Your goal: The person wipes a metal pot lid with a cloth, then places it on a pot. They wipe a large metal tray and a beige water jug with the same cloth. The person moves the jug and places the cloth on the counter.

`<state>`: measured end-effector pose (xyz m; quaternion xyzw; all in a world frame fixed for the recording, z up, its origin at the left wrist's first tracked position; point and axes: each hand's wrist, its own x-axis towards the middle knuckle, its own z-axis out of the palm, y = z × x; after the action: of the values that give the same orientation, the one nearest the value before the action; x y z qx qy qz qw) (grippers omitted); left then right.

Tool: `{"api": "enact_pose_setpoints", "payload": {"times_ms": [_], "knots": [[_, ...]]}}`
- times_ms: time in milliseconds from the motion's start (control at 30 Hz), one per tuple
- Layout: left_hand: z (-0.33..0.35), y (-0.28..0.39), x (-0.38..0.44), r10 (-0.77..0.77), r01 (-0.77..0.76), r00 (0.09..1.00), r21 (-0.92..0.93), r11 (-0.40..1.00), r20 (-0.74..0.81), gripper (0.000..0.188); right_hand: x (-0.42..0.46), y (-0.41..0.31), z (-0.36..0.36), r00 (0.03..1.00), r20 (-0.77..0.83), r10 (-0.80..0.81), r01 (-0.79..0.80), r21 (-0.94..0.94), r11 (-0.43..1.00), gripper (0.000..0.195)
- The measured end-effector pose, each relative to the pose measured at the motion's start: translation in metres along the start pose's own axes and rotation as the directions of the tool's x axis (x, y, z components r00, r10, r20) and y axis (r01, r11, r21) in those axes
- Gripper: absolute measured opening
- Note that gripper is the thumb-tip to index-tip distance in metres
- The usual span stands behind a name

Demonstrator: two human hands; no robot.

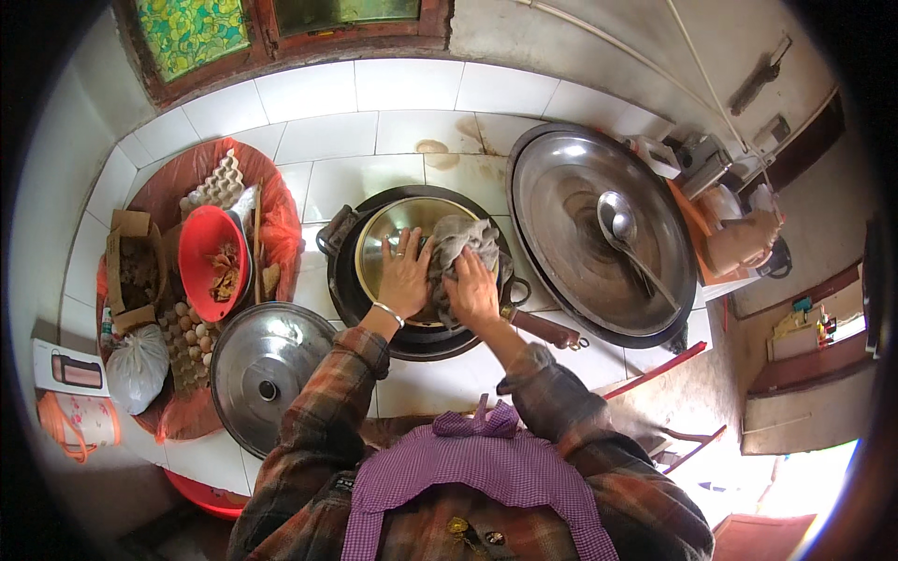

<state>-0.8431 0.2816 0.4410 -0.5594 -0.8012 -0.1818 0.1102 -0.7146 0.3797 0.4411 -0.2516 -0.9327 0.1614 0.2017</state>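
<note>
A glass lid with a pale yellow rim [372, 238] covers a dark pan that sits in the black wok [344, 294] on the tiled counter. My left hand [405, 277] lies flat on the lid, fingers spread, with a ring and a silver bracelet on it. A bunched grey cloth [466, 235] is held under my right hand [473, 287] at the lid's right side. Most of the lid's right part is hidden by the cloth and hands. A brown pan handle [544, 328] sticks out to the lower right.
A large metal wok with a ladle [621, 228] stands at right. To the left are a metal lid [245, 365], a red colander [207, 273], several eggs [193, 333], a tied white bag [139, 368] and a cardboard box [130, 266]. A red rod [656, 369] juts out lower right.
</note>
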Motion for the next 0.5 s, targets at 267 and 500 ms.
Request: {"api": "enact_pose_setpoints", "payload": {"times_ms": [267, 500], "knots": [[-0.005, 0.008, 0.004, -0.063, 0.066, 0.996, -0.044, 0.997, 0.062, 0.061, 0.096, 0.043, -0.016, 0.995, 0.083, -0.047, 0.047, 0.005, 0.999, 0.03], [-0.007, 0.007, 0.002, -0.048, 0.047, 0.999, -0.101, 0.994, -0.002, 0.058, -0.007, 0.028, -0.028, 0.998, -0.03, -0.052, 0.044, -0.241, 0.969, 0.023]]}}
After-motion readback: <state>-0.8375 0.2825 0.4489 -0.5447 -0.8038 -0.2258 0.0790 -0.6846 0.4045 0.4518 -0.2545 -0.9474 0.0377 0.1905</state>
